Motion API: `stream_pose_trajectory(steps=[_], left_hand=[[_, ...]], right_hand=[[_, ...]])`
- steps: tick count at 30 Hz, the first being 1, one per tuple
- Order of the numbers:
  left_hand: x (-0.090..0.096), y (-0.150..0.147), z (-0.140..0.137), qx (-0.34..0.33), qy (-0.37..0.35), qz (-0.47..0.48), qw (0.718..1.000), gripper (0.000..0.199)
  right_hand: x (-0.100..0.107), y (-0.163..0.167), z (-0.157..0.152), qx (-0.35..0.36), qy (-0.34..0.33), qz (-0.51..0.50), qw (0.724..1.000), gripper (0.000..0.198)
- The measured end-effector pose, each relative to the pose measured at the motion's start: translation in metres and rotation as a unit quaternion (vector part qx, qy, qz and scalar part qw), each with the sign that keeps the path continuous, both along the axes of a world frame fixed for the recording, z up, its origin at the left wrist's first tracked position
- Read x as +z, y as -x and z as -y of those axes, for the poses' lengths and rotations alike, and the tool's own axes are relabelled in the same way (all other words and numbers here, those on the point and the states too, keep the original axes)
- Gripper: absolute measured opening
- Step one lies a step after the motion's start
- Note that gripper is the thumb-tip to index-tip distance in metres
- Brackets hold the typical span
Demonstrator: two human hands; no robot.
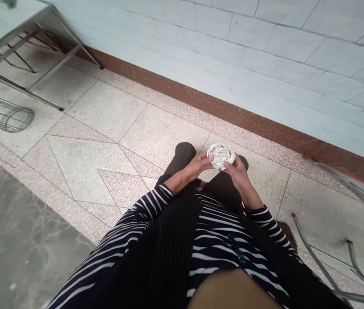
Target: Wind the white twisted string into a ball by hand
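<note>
A round white coil of cord or rope [221, 155], wound like a small shallow nest, is held above my knees. My left hand [200, 165] grips its left edge, thumb on top and fingers beneath. On the opposite side my right hand [237, 171] pinches the lower right rim, its thumb over the edge. The coil is tilted so its open face shows upward. Fingers under it are partly hidden. Striped sleeves cover both forearms.
A metal-framed table [17, 32] stands at the upper left, with a wire stool [17, 119] near it. A tiled wall [233, 51] runs along the far side. Metal tube legs [330, 253] are at the lower right, on the patterned floor [85, 163].
</note>
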State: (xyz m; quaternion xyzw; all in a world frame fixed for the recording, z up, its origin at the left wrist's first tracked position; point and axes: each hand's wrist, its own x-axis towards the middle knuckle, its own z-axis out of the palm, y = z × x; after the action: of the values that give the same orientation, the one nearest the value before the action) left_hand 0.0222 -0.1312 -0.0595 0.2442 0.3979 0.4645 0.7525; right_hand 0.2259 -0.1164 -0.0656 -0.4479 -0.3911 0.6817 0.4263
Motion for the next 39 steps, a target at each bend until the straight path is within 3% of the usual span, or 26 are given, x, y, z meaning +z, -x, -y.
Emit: stream_pose_trajectory(steps=[4, 8, 15, 20, 26, 30, 34, 39], left_hand=[[0.010, 0.006, 0.004, -0.002, -0.009, -0.005, 1.000, 0.070], [0.017, 0.012, 0.015, -0.012, -0.021, -0.023, 0.999, 0.070], [0.016, 0.015, 0.022, -0.028, -0.094, -0.078, 0.992, 0.082], [0.012, 0.026, 0.023, -0.051, -0.149, -0.147, 0.976, 0.086], [0.002, 0.048, 0.027, -0.149, -0.106, -0.158, 0.970, 0.081], [-0.017, 0.055, 0.020, -0.124, -0.039, -0.174, 0.976, 0.081], [-0.030, 0.060, 0.004, -0.098, 0.008, -0.170, 0.980, 0.082], [-0.033, 0.070, -0.013, -0.143, 0.010, -0.204, 0.968, 0.067]], right_hand=[[0.012, 0.009, 0.006, -0.046, -0.100, 0.020, 0.994, 0.076], [0.017, 0.015, 0.021, -0.057, -0.121, 0.021, 0.991, 0.079], [0.017, 0.022, 0.043, -0.041, -0.019, -0.034, 0.998, 0.092], [0.019, 0.030, 0.050, -0.085, 0.038, -0.069, 0.993, 0.085], [0.011, 0.037, 0.062, -0.077, 0.095, -0.107, 0.987, 0.082], [0.001, 0.042, 0.059, -0.092, 0.104, -0.084, 0.987, 0.078], [-0.003, 0.041, 0.049, -0.103, 0.086, -0.051, 0.990, 0.087], [-0.007, 0.048, 0.036, -0.066, 0.093, -0.061, 0.992, 0.084]])
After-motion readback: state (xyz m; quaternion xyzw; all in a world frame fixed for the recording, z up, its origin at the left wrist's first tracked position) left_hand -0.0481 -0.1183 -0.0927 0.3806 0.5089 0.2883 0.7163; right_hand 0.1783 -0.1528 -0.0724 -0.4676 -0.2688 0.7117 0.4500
